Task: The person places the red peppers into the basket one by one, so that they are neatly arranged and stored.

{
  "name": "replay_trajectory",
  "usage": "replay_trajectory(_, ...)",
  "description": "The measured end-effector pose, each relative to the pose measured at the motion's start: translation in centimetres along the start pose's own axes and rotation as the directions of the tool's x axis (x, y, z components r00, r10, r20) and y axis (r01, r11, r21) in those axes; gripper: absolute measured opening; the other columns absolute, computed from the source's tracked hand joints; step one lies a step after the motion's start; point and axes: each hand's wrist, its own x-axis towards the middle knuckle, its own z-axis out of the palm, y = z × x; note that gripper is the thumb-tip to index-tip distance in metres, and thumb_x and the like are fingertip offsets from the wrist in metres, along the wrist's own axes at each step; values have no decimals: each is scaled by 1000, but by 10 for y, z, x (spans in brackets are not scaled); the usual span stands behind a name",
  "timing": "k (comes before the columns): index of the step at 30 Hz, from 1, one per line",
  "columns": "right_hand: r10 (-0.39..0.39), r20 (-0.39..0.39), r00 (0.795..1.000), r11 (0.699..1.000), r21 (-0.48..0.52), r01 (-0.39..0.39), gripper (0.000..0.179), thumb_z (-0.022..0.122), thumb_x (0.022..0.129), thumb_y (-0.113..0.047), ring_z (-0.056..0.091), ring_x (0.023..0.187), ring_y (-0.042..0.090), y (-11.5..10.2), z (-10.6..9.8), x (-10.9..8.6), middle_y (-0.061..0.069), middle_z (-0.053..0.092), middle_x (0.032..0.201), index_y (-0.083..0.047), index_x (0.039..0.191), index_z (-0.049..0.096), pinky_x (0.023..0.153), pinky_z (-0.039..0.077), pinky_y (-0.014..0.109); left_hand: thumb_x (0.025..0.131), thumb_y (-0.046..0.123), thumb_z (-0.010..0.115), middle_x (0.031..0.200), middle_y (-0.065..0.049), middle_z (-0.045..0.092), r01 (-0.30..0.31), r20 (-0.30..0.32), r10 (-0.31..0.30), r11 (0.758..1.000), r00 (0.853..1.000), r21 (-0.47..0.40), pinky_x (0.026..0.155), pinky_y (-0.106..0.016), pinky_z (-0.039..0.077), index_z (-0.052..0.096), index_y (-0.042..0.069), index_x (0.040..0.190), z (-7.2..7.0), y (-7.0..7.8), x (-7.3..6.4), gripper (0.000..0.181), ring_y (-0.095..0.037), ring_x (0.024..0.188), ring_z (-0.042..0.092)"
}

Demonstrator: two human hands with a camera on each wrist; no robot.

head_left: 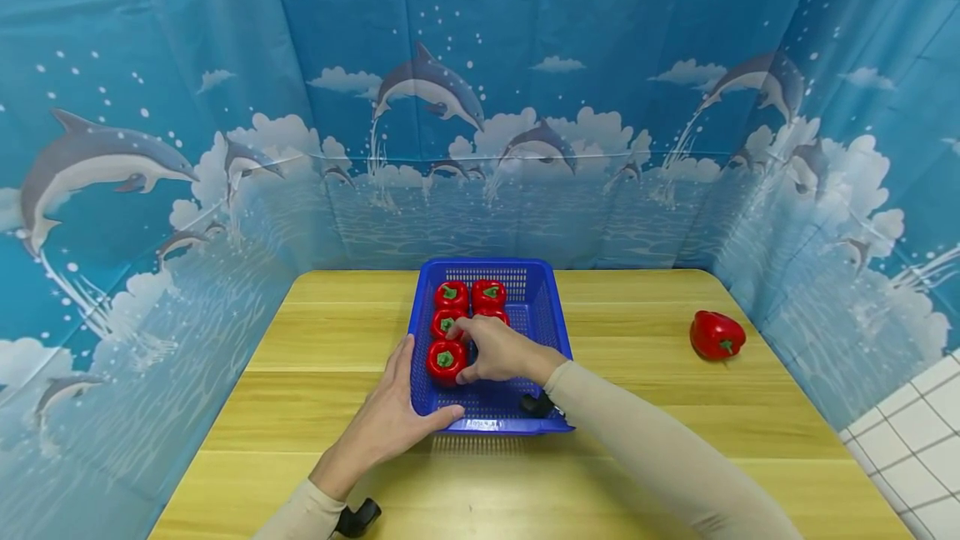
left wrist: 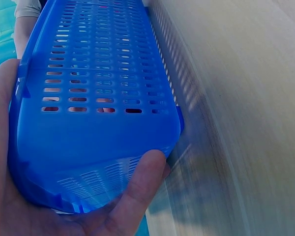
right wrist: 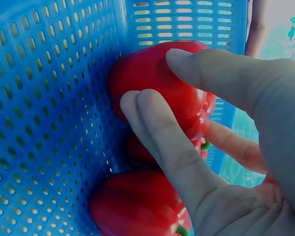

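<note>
A blue plastic basket (head_left: 561, 332) with slotted walls holds several red bell peppers, stems up. My left hand (head_left: 397, 407) grips its near left corner, thumb (left wrist: 146, 169) against the wall and fingers along the side. Inside the basket, my right hand (head_left: 501, 350) is at the nearest red bell pepper (head_left: 447, 362). Its thumb lies against that pepper, the index finger reaches behind it, and two other fingers extend loosely beside it. In the right wrist view the same pepper (right wrist: 147, 73) stands near the slotted wall, above another pepper (right wrist: 135, 204). My right hand partly covers the right-hand row.
One more red bell pepper (head_left: 717, 335) lies on its side at the right of the wooden table (head_left: 637, 315). A dolphin-print curtain (head_left: 480, 207) hangs behind and at both sides. White tiles (head_left: 918, 432) show at the lower right.
</note>
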Motion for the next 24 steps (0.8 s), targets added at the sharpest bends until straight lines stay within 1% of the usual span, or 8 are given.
replay_trajectory(10, -6, 2, 1000, 1000, 8, 6, 66, 102, 92, -20, 76, 131, 40, 0, -3, -4, 18, 81, 139, -7, 149, 71, 117, 66, 56, 92, 83, 83, 199, -15, 8, 0, -1, 0, 1000, 1000, 0, 130, -76, 48, 0, 18, 190, 0, 2, -1, 143, -54, 173, 42)
replay_trajectory(16, -3, -14, 1000, 1000, 15, 4, 67, 102, 92, -19, 76, 124, 41, 0, -6, -8, 18, 81, 137, -7, 149, 71, 109, 69, 53, 93, 82, 83, 199, -15, 7, -2, 0, 2, 1000, 1000, -2, 128, -76, 50, 0, 18, 190, 0, 2, -2, 143, -54, 171, 44)
replay_trajectory(20, -5, -24, 1000, 1000, 11, 5, 66, 102, 93, -20, 74, 123, 39, 0, -10, -11, 18, 79, 137, -8, 150, 71, 105, 69, 50, 93, 80, 84, 199, -15, 7, -2, -2, 2, 1000, 1000, 0, 127, -77, 51, 0, 19, 190, 0, 2, -2, 142, -55, 170, 45)
replay_trajectory(24, 4, -30, 1000, 999, 32, -3, 66, 101, 94, -19, 80, 105, 25, 0, -14, -15, 22, 76, 140, -9, 152, 70, 99, 72, 44, 93, 81, 83, 199, -14, 8, 0, -5, 0, 1000, 1000, 12, 127, -77, 51, 0, 19, 190, 0, 1, -2, 142, -55, 170, 45)
